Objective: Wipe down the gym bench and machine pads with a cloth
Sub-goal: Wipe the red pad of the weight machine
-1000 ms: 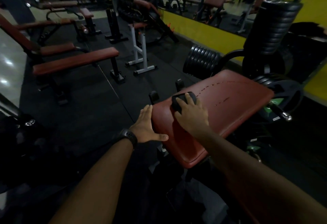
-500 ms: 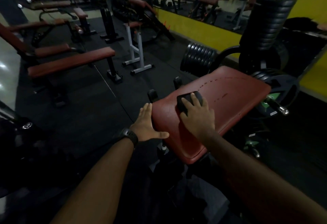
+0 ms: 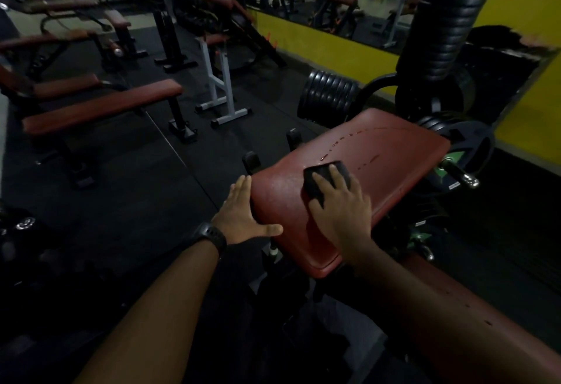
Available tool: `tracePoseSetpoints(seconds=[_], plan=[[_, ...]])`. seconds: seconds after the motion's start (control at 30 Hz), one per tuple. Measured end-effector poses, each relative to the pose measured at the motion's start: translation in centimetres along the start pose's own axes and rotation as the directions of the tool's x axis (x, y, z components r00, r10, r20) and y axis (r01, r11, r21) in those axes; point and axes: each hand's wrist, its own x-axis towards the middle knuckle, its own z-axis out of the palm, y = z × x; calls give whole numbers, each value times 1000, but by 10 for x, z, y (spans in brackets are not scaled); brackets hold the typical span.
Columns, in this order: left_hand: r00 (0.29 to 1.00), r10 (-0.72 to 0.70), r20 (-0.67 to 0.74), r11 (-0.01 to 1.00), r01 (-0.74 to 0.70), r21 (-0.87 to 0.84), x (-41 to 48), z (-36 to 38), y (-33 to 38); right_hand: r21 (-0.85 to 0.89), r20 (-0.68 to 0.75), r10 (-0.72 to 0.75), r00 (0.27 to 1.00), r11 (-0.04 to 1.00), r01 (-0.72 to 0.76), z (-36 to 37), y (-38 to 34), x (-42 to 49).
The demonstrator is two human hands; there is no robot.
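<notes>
The right hand [image 3: 340, 210] is lying flat, fingers spread and straight, pressing a small dark folded cloth [image 3: 318, 178] onto the red-brown padded vinyl machine pad [image 3: 394, 153]. The cloth is sitting on the pad's near-left part, just short of a line of droplets [image 3: 343, 141]. The left hand [image 3: 239, 213], wearing a black wristwatch [image 3: 212, 236], is resting open-fingered against the pad's left edge, thumb stretched across its near corner. Black stacked weight plates [image 3: 328, 95] are standing beyond the pad, and a long red flat bench [image 3: 103, 107] is standing well apart to the left.

Black cloth [image 3: 310, 185] on red pad [image 3: 394, 147]
</notes>
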Motion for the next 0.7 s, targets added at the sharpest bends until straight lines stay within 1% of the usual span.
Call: tracePoseSetpoints(seconds=[0.07,0.1,0.17,0.23,0.27,0.3,0.33,0.4,0.47,0.5,0.57,0.6,0.63,0.7], plan=[[1000,17,-21,999,-16,45,0,2,-3,-19,-78,28,997,999,-30,5,-11,-33],[999,24,-28,998,-23,56,1,2,-3,-11,-86,4,996,1000,-5,7,-19,-45],[998,38,-47,997,-34,70,2,1,-4,-14,-30,-122,992,992,122,9,-32,-48],[998,46,-49,996,-42,79,2,1,-4,-46,39,-269,962,961,271,7,-37,-30],[998,43,-44,996,-39,78,1,1,-3,-56,63,-305,950,950,309,5,-36,-16],[999,39,-38,997,-36,75,0,1,-3,-63,82,-304,949,949,309,2,-33,-3],[999,37,-36,997,-34,71,0,1,-3,-68,103,-268,958,959,276,1,-28,8],[999,39,-33,997,-36,70,-1,0,-2,-35,90,-129,988,991,133,-1,-15,18],[999,39,-35,997,-37,63,-1,0,-3,1,-14,34,999,999,-34,0,-8,3],[998,42,-39,997,-39,62,-1,0,-3,10,-75,87,993,996,-87,3,-10,-9],[998,49,-43,997,-47,60,0,2,-4,31,-132,118,984,993,-115,11,-22,-39],[998,53,-46,997,-50,55,0,2,-4,41,-130,83,988,996,-79,15,-29,-49],[997,61,-53,997,-58,51,1,3,-5,25,-133,12,991,1000,-9,18,-37,-55],[994,87,-64,995,-84,61,3,4,-8,-52,-121,-194,973,981,189,23,-48,-50]])
